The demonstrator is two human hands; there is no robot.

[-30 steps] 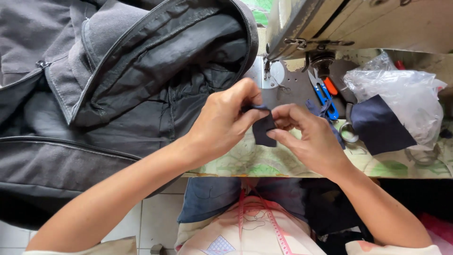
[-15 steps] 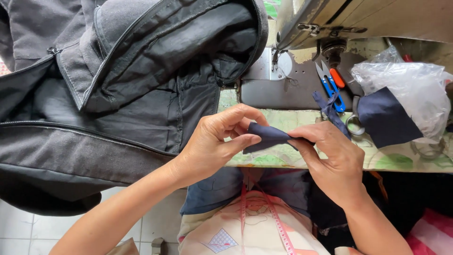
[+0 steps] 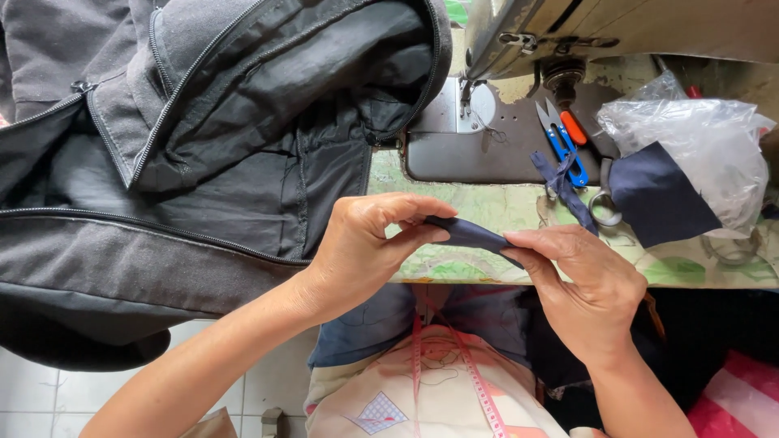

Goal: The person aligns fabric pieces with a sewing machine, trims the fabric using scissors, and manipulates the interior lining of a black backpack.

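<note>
A: Report the position of both hands.

B: The left hand (image 3: 365, 243) and the right hand (image 3: 580, 280) meet above the front edge of the sewing table (image 3: 487, 207). Each pinches one end of a small folded strip of dark navy fabric (image 3: 471, 234). Left thumb and fingers are pressed together on the strip's left end; right thumb and forefinger are closed on its right end. The strip spans the gap between the hands, held just above the patterned table cover.

A: Adjacent items?

B: A dark grey zippered jacket (image 3: 203, 146) lies to the left, draped over the table edge. The sewing machine (image 3: 568, 32) stands behind the hands. Blue-handled thread snips (image 3: 560, 138) rest on the machine bed. To the right, a clear plastic bag (image 3: 698, 146) lies with a navy fabric piece (image 3: 657, 195) against it. A pink measuring tape (image 3: 454, 357) hangs over the person's lap.
</note>
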